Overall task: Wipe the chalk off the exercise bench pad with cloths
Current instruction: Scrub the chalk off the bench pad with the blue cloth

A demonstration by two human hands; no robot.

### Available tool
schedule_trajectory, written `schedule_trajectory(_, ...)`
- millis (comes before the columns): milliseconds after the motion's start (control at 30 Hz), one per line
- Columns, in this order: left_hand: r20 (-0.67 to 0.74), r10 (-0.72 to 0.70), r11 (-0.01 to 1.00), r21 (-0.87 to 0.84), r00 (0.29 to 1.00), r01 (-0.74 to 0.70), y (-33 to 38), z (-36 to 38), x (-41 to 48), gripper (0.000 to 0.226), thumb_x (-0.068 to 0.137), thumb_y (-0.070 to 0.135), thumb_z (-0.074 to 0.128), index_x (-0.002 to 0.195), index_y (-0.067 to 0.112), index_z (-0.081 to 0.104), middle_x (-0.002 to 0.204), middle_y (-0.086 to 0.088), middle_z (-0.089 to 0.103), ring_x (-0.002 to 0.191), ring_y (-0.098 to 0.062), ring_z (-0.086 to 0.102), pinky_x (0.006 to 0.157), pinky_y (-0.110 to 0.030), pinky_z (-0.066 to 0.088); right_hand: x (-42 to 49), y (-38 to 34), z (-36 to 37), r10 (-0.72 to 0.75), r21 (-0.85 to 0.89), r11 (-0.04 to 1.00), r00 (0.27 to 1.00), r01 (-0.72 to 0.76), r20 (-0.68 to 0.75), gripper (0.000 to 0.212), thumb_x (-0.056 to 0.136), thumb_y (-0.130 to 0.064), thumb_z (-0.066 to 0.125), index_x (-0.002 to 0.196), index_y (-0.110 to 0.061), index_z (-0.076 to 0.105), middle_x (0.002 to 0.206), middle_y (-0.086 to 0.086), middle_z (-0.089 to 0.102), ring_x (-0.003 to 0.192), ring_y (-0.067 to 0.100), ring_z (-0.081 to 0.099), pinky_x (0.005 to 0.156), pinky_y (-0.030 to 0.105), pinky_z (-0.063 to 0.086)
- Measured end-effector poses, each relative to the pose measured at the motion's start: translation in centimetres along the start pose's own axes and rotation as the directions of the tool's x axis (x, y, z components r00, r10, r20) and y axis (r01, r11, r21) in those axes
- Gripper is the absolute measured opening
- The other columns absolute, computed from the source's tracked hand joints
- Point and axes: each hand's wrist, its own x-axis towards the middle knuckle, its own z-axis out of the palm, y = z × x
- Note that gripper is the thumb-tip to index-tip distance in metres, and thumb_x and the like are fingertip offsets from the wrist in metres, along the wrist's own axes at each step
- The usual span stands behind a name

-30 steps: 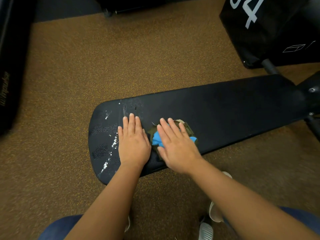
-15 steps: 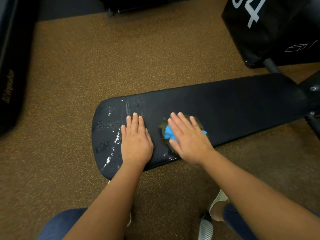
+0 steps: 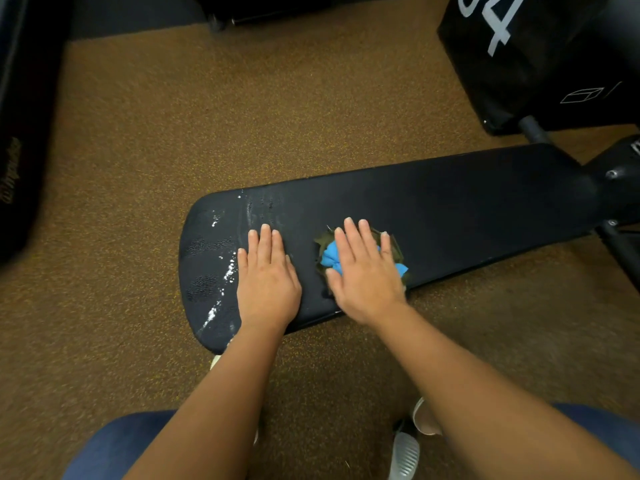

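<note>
A long black bench pad lies across the brown floor, its rounded end at the left. White chalk streaks and smears mark that left end. My left hand lies flat on the pad just right of the chalk, fingers straight. My right hand presses flat on a bunched blue cloth with an olive cloth under it, near the pad's front edge. Most of both cloths is hidden beneath the palm.
A black box with white numerals stands at the back right, beside the bench's black frame and bolts. Dark equipment lines the left side. My knees and white shoes are below the pad.
My right hand has slid the cloths to the right along the pad, away from my left hand. The left hand has stayed flat in the same spot beside the chalk.
</note>
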Motion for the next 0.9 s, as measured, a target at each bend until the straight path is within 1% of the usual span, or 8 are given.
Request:
schedule_trajectory(67, 0.004, -0.011, 1.000, -0.001, 1.000, 0.011, 0.1, -0.1, -0.1, 0.055, 0.097, 0.027, 0.022, 0.146, 0.004, 0.029, 0.156, -0.010, 0.022, 0.146, -0.028, 0.012, 0.117, -0.046, 0.011, -0.5, -2.4, 0.6, 0.028, 0.018, 0.999, 0.999, -0.028, -0.028, 0.070, 0.095, -0.048, 0.020, 0.153, -0.010, 0.010, 0.161, 0.011, 0.001, 0.148, 0.030, -0.005, 0.118, 0.055, 0.000)
schedule_trajectory(233, 0.002, 0.003, 1.000, -0.004, 1.000, -0.003, 0.0, -0.2, -0.2, 0.055, 0.097, 0.027, 0.022, 0.146, 0.004, 0.029, 0.156, -0.011, 0.022, 0.145, -0.029, 0.013, 0.117, -0.046, 0.013, -2.0, 0.2, 1.1, -0.253, -0.059, 0.966, 0.967, 0.252, -0.007, 0.068, 0.095, -0.049, 0.024, 0.151, -0.010, 0.021, 0.160, 0.009, 0.015, 0.148, 0.027, 0.008, 0.118, 0.053, 0.013)
schedule_trajectory(367, 0.012, 0.007, 1.000, 0.007, 1.000, -0.007, 0.0, -0.1, -0.6, 0.057, 0.096, 0.030, 0.020, 0.146, 0.005, 0.028, 0.157, -0.010, 0.021, 0.146, -0.028, 0.012, 0.117, -0.045, 0.011, -0.7, 0.6, 0.7, 0.030, 0.016, 0.999, 0.997, -0.029, -0.070, 0.071, 0.093, -0.049, 0.018, 0.152, -0.010, 0.017, 0.161, 0.009, 0.011, 0.148, 0.028, 0.005, 0.118, 0.054, 0.006)
schedule_trajectory(433, 0.018, -0.001, 1.000, 0.013, 1.000, 0.001, 0.1, -0.1, -0.7, 0.057, 0.096, 0.030, 0.018, 0.147, 0.006, 0.026, 0.157, -0.009, 0.018, 0.146, -0.027, 0.009, 0.118, -0.045, 0.010, -1.2, -2.2, 1.1, 0.089, 0.044, 0.995, 0.991, -0.085, -0.098, 0.070, 0.093, -0.048, 0.017, 0.151, -0.008, 0.018, 0.160, 0.012, 0.011, 0.148, 0.031, 0.004, 0.118, 0.054, 0.004)
schedule_trajectory(600, 0.013, 0.011, 1.000, -0.001, 1.000, -0.011, -0.1, -0.3, -0.8, 0.053, 0.099, 0.026, 0.021, 0.147, 0.005, 0.027, 0.157, -0.010, 0.019, 0.146, -0.028, 0.010, 0.118, -0.046, 0.011, -3.4, -0.5, 2.2, -0.244, -0.065, 0.969, 0.967, 0.239, -0.079, 0.065, 0.096, -0.046, 0.028, 0.148, -0.007, 0.030, 0.157, 0.012, 0.025, 0.146, 0.029, 0.018, 0.116, 0.053, 0.020)
schedule_trajectory(667, 0.008, 0.017, 1.000, -0.003, 1.000, -0.017, 0.0, -0.4, -0.8, 0.056, 0.096, 0.028, 0.021, 0.146, 0.004, 0.030, 0.156, -0.011, 0.022, 0.145, -0.029, 0.014, 0.117, -0.047, 0.013, -2.6, 2.0, 2.0, -0.177, -0.079, 0.982, 0.978, 0.170, -0.106, 0.066, 0.096, -0.046, 0.026, 0.149, -0.007, 0.027, 0.158, 0.011, 0.023, 0.147, 0.028, 0.015, 0.117, 0.053, 0.015)
schedule_trajectory(800, 0.006, 0.009, 1.000, 0.005, 1.000, -0.009, 0.0, -0.2, -0.8, 0.056, 0.096, 0.029, 0.020, 0.146, 0.004, 0.029, 0.156, -0.011, 0.022, 0.145, -0.029, 0.013, 0.117, -0.046, 0.013, -1.0, 0.9, 1.0, 0.118, 0.024, 0.993, 0.987, -0.116, -0.113, 0.072, 0.094, -0.051, 0.016, 0.151, -0.006, 0.020, 0.160, 0.014, 0.015, 0.148, 0.030, 0.007, 0.118, 0.054, 0.007)
schedule_trajectory(900, 0.002, 0.012, 1.000, 0.017, 1.000, -0.012, 0.0, -0.2, -0.9, 0.057, 0.095, 0.029, 0.019, 0.146, 0.004, 0.028, 0.156, -0.011, 0.021, 0.146, -0.028, 0.012, 0.117, -0.046, 0.012, -1.7, -2.2, 1.5, 0.027, -0.014, 0.999, 0.995, -0.028, -0.092, 0.072, 0.095, -0.050, 0.016, 0.151, -0.005, 0.021, 0.159, 0.016, 0.014, 0.148, 0.032, 0.007, 0.118, 0.055, 0.008)
